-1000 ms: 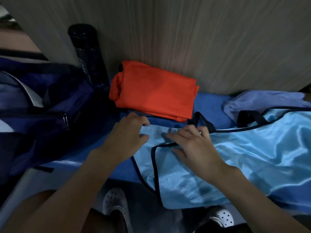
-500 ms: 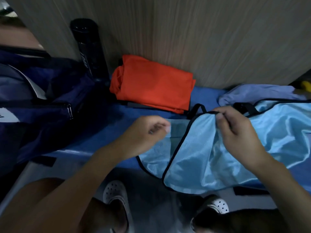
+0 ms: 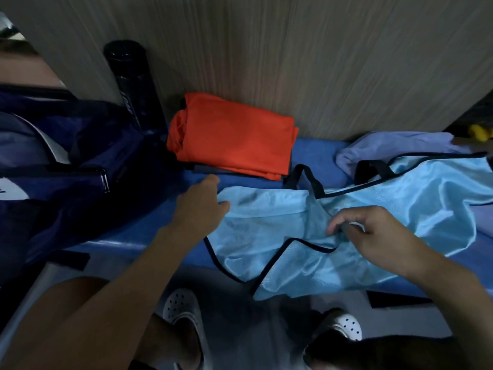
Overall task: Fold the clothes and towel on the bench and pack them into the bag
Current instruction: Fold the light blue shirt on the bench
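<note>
Your right hand [image 3: 373, 233] has its fingers curled down onto the light-blue vest [image 3: 266, 222], pinching a fold of the shiny fabric just above a loop of its black trim. Your left hand [image 3: 198, 206] lies at the vest's left edge with the thumb over the corner and the back of the hand toward the camera; I cannot tell whether it grips the cloth or only rests on it. The vest lies rumpled and not yet folded across the blue bench [image 3: 317, 156], its lower part hanging over the front edge. Behind it, against the wood-grain wall [image 3: 293, 49], the orange shirt [image 3: 234, 140] sits folded on top of a darker folded garment [image 3: 208, 169]. To the right, the lavender towel [image 3: 394, 145] lies crumpled behind the vest, touching its upper edge. The navy bag [image 3: 66, 169] stands at the left end of the bench, near your left hand, with a black bottle [image 3: 130, 84] upright behind it. Your white clogs [image 3: 184, 308] show on the floor below.
</note>
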